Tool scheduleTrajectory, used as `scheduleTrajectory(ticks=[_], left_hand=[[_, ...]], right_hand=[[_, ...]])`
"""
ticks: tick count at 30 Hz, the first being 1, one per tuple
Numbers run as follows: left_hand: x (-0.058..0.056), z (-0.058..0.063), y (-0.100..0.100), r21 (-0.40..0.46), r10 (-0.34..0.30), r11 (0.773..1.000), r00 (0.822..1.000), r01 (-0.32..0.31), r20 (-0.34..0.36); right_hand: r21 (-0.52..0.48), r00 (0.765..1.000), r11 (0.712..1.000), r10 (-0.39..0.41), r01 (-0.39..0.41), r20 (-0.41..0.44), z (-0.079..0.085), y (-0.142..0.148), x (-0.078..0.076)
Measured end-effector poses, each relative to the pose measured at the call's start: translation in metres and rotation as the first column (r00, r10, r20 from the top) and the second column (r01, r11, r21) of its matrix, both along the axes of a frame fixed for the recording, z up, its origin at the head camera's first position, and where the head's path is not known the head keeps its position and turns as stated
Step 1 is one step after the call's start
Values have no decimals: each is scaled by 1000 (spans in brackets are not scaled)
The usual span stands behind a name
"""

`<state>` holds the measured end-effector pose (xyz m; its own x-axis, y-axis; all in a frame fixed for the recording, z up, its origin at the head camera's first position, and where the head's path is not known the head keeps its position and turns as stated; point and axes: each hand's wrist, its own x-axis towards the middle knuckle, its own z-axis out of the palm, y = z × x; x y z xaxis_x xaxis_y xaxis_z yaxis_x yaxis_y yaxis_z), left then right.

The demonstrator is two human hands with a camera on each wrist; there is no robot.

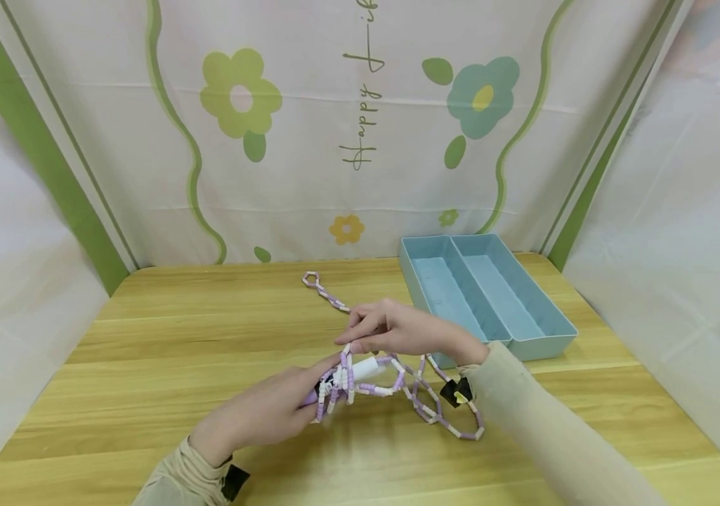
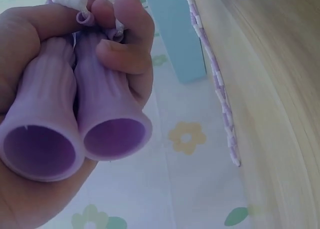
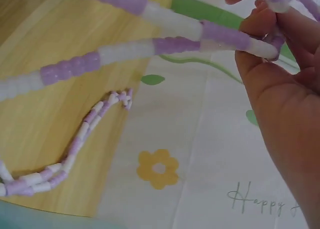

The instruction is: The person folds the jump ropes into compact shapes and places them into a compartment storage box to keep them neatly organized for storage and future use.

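A jump rope of purple and white beads (image 3: 127,51) is bunched up between the two hands. My left hand (image 1: 265,411) grips its two purple handles (image 2: 42,104) side by side, their flared hollow ends showing in the left wrist view. Loops of the beaded cord lie across the left fingers and a white handle part (image 1: 364,368). Just above, my right hand (image 1: 400,327) pinches a bend of the cord between thumb and fingers. More cord loops hang below the right wrist. Another doubled length (image 3: 75,144) lies on the table beyond the hands.
A light blue box (image 1: 537,349) with two compartments stands at the back right, close to the right forearm. The wooden table (image 1: 176,330) is bordered by printed cloth walls (image 1: 309,154) at the back and both sides.
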<state>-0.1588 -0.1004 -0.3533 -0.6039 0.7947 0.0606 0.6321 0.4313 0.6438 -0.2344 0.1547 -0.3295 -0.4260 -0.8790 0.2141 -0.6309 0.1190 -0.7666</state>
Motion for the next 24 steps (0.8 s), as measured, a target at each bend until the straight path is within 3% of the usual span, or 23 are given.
scheduleTrajectory(ticks=[8,15,18,24], left_hand=[[0,2,2,40,-9,999,1000,9,3],[-1,0,2,73,-3,997,1000,1,22],[-1,0,1,72,-3,997,999,1,32],[-1,2,-2,104,1,995,998,-8,69]], right_hand=[[-45,984,991,-116,122,132,-17,1,-2],[-37,952,977,-198,212,232,-33,2,3],[-71,953,976,-184,206,239,-39,3,4],[-148,967,983,-70,109,246,-47,9,4]])
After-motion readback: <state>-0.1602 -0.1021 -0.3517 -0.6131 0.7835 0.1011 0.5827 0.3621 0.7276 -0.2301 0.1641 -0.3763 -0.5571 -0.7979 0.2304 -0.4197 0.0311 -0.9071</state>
